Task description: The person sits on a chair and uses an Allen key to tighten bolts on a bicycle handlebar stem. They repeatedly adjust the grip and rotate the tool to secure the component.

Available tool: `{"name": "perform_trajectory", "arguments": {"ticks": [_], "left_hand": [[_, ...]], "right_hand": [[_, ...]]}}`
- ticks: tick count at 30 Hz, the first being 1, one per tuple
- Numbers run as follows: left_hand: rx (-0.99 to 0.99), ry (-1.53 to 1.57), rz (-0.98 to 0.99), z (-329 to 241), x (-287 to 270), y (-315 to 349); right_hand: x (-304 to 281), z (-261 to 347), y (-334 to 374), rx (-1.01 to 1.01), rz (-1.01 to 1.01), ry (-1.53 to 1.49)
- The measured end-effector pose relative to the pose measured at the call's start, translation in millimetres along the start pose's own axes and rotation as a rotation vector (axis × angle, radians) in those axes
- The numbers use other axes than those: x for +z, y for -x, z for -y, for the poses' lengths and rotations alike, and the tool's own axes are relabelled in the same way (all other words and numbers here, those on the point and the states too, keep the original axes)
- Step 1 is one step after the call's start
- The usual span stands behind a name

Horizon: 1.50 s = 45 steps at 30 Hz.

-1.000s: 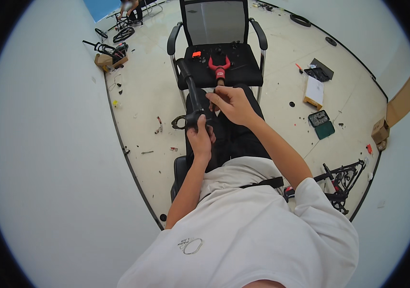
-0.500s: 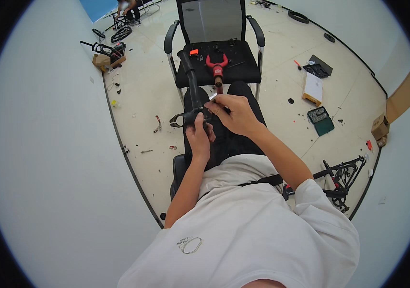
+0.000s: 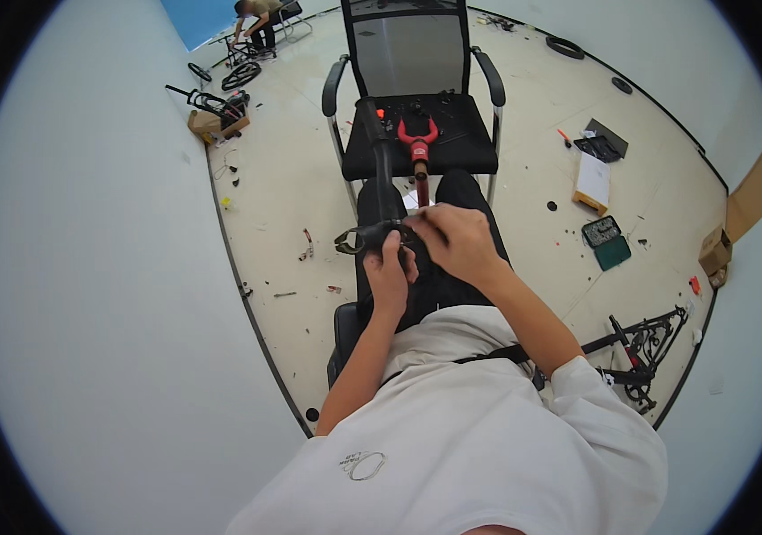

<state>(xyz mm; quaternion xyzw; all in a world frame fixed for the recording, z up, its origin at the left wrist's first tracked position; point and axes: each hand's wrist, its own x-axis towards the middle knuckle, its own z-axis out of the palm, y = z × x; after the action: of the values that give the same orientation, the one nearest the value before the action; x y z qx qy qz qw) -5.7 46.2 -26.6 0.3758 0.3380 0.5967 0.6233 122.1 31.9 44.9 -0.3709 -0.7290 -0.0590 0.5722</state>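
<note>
Pale floor [image 3: 532, 259] shows on either side of your legs, and a black chair [image 3: 479, 156] faces you. From the head view, your white shirt [image 3: 497, 437] carries a rounded dark print; a pale mark on the red fork [image 3: 419, 153] is too small to read. Your left hand [image 3: 389, 281] is wrapped around the black stem [image 3: 378, 236], whose ring-like clamp points left. Your right hand [image 3: 459, 241] has thumb and fingertips close together beside the stem's right end; whether they pinch anything I cannot tell. One long, smooth black tube [image 3: 383, 183] runs forward from the stem, overlapping the seat near its left edge. The fork's copper-brown tube reaches past the seat's front edge.
</note>
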Motion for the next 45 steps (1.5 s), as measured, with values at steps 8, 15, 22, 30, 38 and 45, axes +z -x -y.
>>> {"name": "perform_trajectory", "arguments": {"ticks": [8,15,22,30,38,45], "left_hand": [[-0.020,-0.005,0.007,-0.8,3.7,4.3],[0.116,-0.003,0.083,3.5,3.2,5.2],[0.097,-0.005,0.099,2.0,6.6,5.3],[-0.072,0.023,0.038,-3.0,-2.3,1.7],[-0.065,0.006,0.089,-5.1,3.9,1.4],[-0.180,0.188,0.078,-7.7,-13.9,-7.1]], "right_hand": [[-8.0,2.6,13.1,-0.072,-0.026,0.057],[-14.9,8.4,17.1,-0.143,0.003,0.138],[-21.6,6.3,10.9,0.048,0.132,-0.076],[-14.9,1.7,19.5,0.155,0.349,-0.160],[-18.8,15.6,12.0,0.293,0.420,-0.195],[-27.2,-1.1,20.1,0.444,0.376,-0.400]]}}
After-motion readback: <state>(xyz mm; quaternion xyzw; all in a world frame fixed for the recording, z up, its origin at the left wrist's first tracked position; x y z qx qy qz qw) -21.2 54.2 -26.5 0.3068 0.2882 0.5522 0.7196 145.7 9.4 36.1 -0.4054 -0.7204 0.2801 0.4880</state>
